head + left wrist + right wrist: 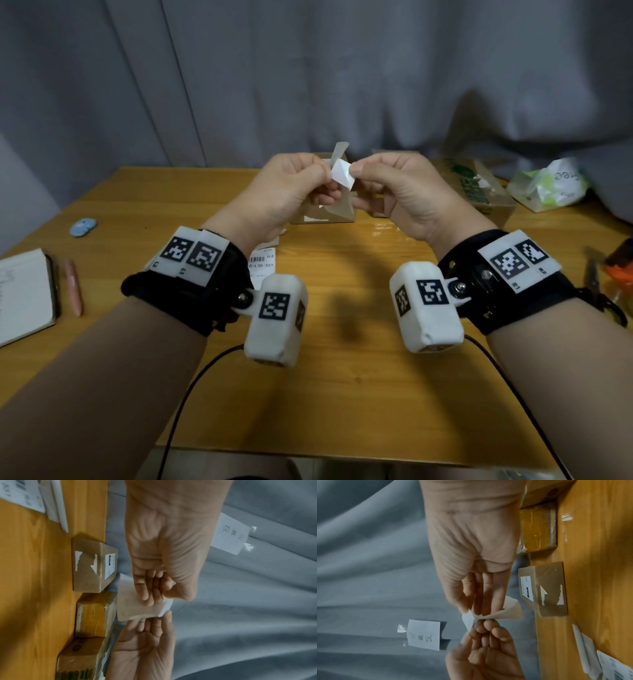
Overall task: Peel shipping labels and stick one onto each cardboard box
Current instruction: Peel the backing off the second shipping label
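Both hands are raised above the wooden table point(342, 342). My left hand point(323, 174) and my right hand point(356, 169) pinch one small label sheet point(342, 174) from opposite sides. Its white label and translucent backing point(340, 150) split apart at the top. In the left wrist view my left hand point(164, 600) holds the sheet point(132, 608). The right wrist view shows my right hand point(472, 611) pinching the curled sheet point(510, 612). Behind the hands stands a brown cardboard box point(329, 214) point(92, 566) point(546, 588) with a small label on it, beside a yellow-taped box point(94, 615) point(537, 527).
Loose printed labels point(262, 263) lie under my left wrist. A notebook point(24, 294), pen point(73, 286) and blue disc point(83, 226) sit at the left. A green-printed box point(476, 185), plastic bag point(548, 185) and scissors point(591, 274) are at the right. A grey curtain hangs behind.
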